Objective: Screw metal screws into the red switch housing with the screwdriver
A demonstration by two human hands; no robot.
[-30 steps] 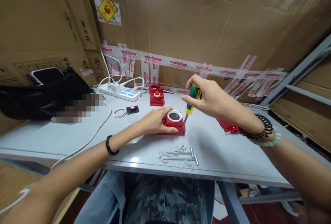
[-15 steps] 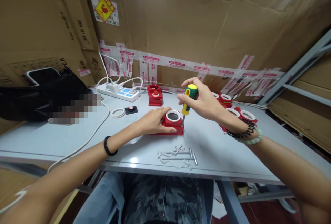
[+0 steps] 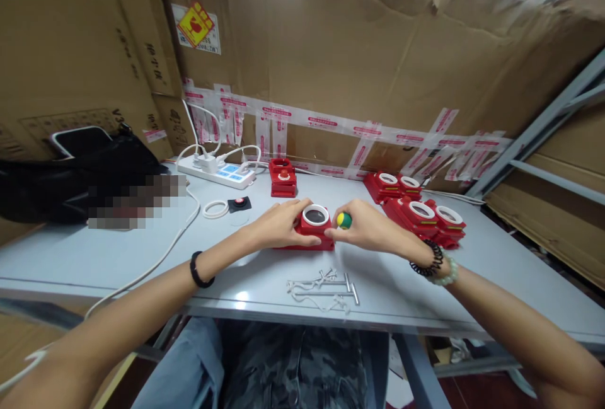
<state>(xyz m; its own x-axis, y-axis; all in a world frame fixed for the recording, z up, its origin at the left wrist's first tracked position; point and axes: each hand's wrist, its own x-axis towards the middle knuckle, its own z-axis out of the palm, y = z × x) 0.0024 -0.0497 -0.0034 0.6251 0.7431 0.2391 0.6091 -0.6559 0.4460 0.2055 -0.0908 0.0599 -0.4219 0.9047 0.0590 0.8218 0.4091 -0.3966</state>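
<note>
In front of me on the table lies a red box (image 3: 317,234) with a white ring (image 3: 316,215) around a dark round window on top. My left hand (image 3: 281,225) grips it from the left, thumb along the near side and fingers over the far side. Right beside the box, my right hand (image 3: 362,223) is closed around a screwdriver (image 3: 345,220) with a green and yellow handle. The handle shows nearly end-on, and its shaft and tip are hidden. My right thumb reaches the box's right edge.
Small metal T-bars (image 3: 326,293) with white string lie near the front edge. Several red boxes (image 3: 423,218) stand at right; another red unit (image 3: 283,177) stands behind. A power strip (image 3: 216,171), white rings (image 3: 215,209), a black square piece (image 3: 239,204) and a black bag (image 3: 80,176) are leftward.
My right hand has come down with the screwdriver, from above the box's right corner to beside it. The handle, upright before, now shows nearly end-on. My left hand stays on the box.
</note>
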